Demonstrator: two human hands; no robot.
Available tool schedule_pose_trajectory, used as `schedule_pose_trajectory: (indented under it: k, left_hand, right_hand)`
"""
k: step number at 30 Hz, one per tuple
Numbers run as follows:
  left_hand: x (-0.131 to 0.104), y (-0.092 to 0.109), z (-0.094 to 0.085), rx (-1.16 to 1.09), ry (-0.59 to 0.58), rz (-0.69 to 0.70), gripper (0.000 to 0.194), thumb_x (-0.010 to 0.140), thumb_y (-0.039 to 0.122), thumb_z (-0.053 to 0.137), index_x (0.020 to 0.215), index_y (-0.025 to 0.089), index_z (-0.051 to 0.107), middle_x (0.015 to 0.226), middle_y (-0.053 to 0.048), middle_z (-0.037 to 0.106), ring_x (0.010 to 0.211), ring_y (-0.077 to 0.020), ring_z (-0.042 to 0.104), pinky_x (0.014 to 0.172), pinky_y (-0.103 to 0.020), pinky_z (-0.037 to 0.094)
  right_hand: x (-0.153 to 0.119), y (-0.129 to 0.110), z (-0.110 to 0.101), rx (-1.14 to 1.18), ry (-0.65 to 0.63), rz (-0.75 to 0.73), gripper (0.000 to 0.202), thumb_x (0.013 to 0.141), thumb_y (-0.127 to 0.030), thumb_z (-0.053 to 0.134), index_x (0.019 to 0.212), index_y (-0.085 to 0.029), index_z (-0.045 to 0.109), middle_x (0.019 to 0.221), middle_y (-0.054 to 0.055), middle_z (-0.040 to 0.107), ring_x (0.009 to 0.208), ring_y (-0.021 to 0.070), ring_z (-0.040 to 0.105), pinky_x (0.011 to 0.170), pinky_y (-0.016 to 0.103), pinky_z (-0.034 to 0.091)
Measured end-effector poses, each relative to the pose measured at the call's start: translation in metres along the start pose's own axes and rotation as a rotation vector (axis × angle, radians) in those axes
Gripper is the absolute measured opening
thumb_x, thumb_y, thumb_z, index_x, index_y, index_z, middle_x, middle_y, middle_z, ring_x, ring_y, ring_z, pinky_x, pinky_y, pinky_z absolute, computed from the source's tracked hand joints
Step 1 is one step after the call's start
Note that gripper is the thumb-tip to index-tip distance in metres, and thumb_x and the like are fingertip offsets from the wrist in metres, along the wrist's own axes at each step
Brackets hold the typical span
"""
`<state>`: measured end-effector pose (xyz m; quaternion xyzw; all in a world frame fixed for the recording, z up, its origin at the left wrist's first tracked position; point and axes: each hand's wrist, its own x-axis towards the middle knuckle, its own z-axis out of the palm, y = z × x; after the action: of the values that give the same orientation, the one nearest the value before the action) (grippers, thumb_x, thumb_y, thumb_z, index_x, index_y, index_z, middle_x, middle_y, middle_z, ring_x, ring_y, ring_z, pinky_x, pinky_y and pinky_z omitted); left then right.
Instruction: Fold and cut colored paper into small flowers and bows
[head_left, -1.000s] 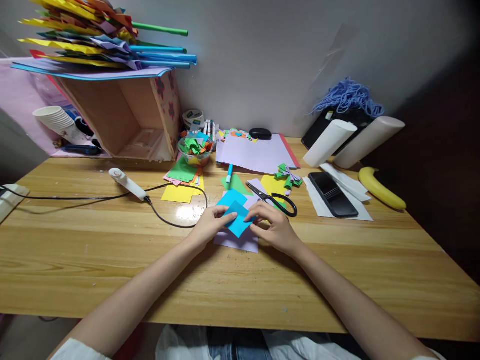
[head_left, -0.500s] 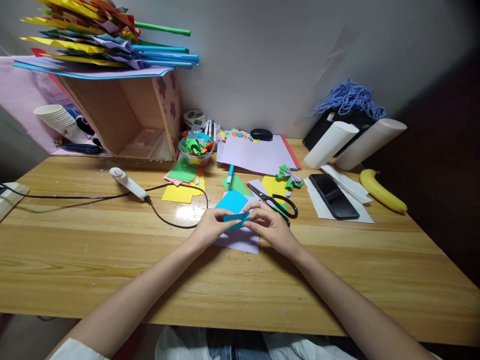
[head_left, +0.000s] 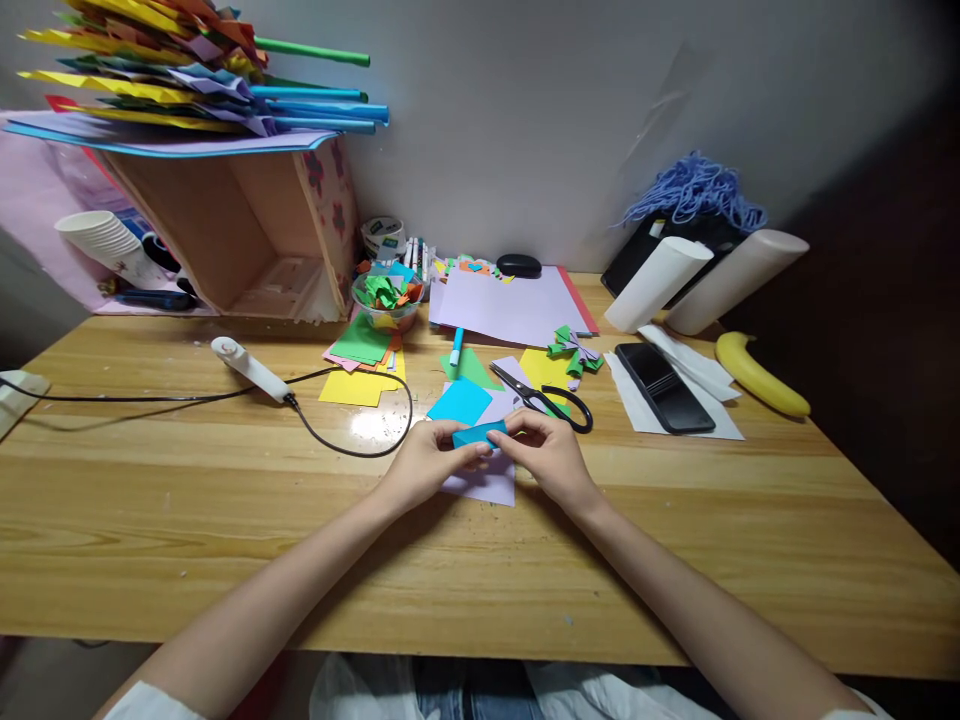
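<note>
A small piece of blue paper [head_left: 477, 434], folded into a narrow strip, is held between my two hands above the table. My left hand [head_left: 429, 458] pinches its left end, thumb in front and fingers behind. At the right end, my right hand [head_left: 546, 452] grips it between thumb and fingertips. Just beyond lies a flat sheet of bright blue paper [head_left: 459, 400]. Under my hands is a purple sheet [head_left: 484, 485], partly hidden. Black-handled scissors [head_left: 536, 395] rest on paper behind my right hand.
A white handheld device [head_left: 251, 370] with a black cable lies left. Behind are a bowl of paper scraps [head_left: 388, 300], a blue marker [head_left: 457, 347] and a green-purple paper flower [head_left: 575, 350]. A phone [head_left: 664, 388] and a banana [head_left: 761, 375] lie right. An open box [head_left: 225, 230] stands back left.
The blue paper between my hands has gone from a taller, creased shape to a narrower folded strip. My fingers have shifted slightly along it. The view has moved a little.
</note>
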<state>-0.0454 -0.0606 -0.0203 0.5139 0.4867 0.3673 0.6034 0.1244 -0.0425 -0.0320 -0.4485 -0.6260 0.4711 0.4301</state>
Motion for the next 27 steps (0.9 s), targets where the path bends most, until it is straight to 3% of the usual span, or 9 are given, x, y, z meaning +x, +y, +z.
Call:
schedule_pose_trajectory:
  k: [7,16,21,27]
  left_hand:
    - [0.0016,-0.0017,0.0012,-0.085,-0.013,-0.083,0.032,0.071,0.037,0.064,0.083,0.008,0.067,0.071,-0.008,0.069,0.059,-0.0156,0.065,0.058,-0.025,0.052]
    - [0.0039,-0.0044,0.0014,-0.042,-0.01,-0.058,0.031,0.073,0.038,0.062,0.081,0.009,0.066,0.075,-0.009,0.069,0.062,-0.015,0.065,0.061,-0.025,0.051]
    - [0.0024,-0.0041,0.0,0.198,-0.012,0.048,0.034,0.081,0.041,0.049,0.076,0.011,0.065,0.069,-0.006,0.068,0.063,-0.0152,0.063,0.061,-0.024,0.047]
    - [-0.0008,-0.0046,-0.0014,0.561,0.114,0.302,0.024,0.083,0.034,0.049,0.079,0.018,0.067,0.076,-0.002,0.066,0.071,-0.0139,0.057,0.063,-0.022,0.039]
  right_hand:
    - [-0.0008,-0.001,0.0028,0.058,0.028,0.075,0.019,0.066,-0.032,0.07,0.067,-0.015,0.062,0.068,0.003,0.061,0.064,0.0135,0.056,0.059,0.025,0.046]
    - [0.0017,-0.0034,0.0032,0.156,0.09,0.14,0.025,0.059,-0.028,0.075,0.072,-0.017,0.057,0.064,-0.002,0.059,0.061,0.0111,0.057,0.056,0.021,0.046]
    - [0.0018,-0.0012,0.0021,0.19,0.018,0.182,0.026,0.061,-0.029,0.073,0.08,-0.016,0.061,0.061,-0.001,0.062,0.058,0.012,0.059,0.057,0.024,0.047]
    - [0.0017,0.0006,0.0027,0.135,0.017,0.154,0.021,0.061,-0.03,0.073,0.074,-0.016,0.064,0.068,0.002,0.064,0.063,0.0135,0.06,0.059,0.025,0.049]
